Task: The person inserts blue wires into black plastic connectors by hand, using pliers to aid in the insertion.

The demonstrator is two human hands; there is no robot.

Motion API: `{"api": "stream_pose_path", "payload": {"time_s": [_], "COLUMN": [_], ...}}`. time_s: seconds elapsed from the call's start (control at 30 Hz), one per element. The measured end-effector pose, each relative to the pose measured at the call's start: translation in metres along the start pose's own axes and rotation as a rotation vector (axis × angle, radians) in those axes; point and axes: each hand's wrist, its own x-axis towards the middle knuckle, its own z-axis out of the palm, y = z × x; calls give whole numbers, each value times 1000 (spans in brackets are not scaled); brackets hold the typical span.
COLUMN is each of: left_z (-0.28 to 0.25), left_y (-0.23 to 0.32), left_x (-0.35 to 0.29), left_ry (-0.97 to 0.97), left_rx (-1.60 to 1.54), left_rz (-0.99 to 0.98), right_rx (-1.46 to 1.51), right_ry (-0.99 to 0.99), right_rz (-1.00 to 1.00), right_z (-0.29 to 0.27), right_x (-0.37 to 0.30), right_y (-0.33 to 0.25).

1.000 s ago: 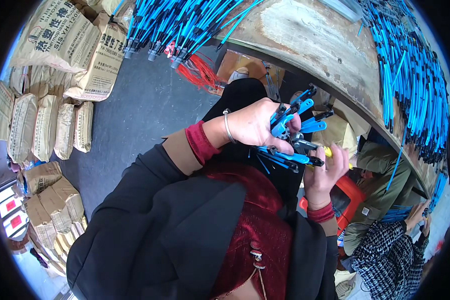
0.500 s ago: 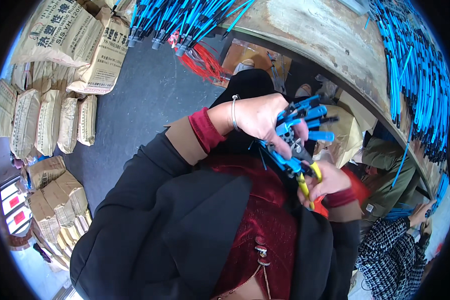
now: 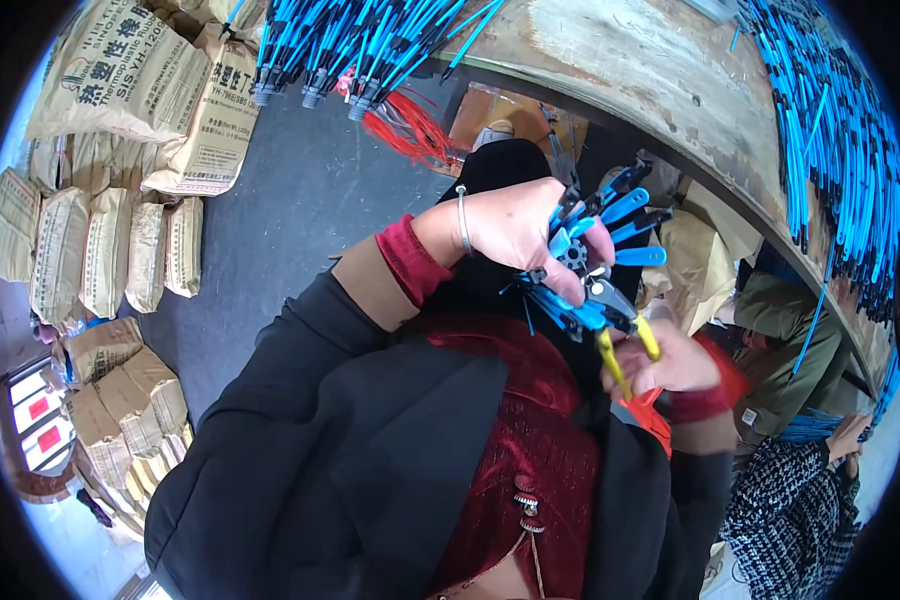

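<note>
My left hand (image 3: 515,225) is closed around a spoked piece made of blue and black rods (image 3: 625,207). Between thumb and fingers shows its round black hub (image 3: 573,257) with holes, and the blue rods fan out from it to both sides. My right hand (image 3: 672,362) grips pliers (image 3: 610,295) with yellow handles, held spread apart. The grey metal head of the pliers lies right beside the hub, close to my left thumb. Whether the jaws bite on anything is too small to tell.
Blue rods with black ends lie in piles on the wooden table (image 3: 610,55), at its left end and along its right side. Red strands (image 3: 410,128) hang below the near edge. Brown paper sacks (image 3: 100,250) stand at left. At right, a co-worker's hand (image 3: 848,437) touches blue rods.
The pliers and my right hand have shifted slightly to the right, and the handles stand a little wider. The spoked piece has turned, so its hub shows more clearly.
</note>
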Motion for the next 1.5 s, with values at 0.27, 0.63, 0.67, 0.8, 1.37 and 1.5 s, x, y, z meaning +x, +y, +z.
{"api": "stream_pose_path", "payload": {"time_s": [0.27,0.63,0.67,0.8,1.37,1.5], "left_z": [-3,-3,-3,-3,-2,5], "left_y": [4,1,1,-4,5,7], "left_x": [-3,3,2,1,-4,-2], "left_ry": [1,-57,-56,-15,44,-44], "left_rx": [83,27,45,87,95,32], "left_rz": [-29,58,62,80,-6,-27], "right_rx": [-666,123,263,-82,-1252,-164], "right_ry": [325,-258,-464,-42,648,168], "right_rz": [-250,6,50,-39,-192,4], "right_z": [20,-14,-13,-11,27,10], "right_x": [1,31,38,15,0,-8], "right_y": [-36,7,8,-6,-16,-12]}}
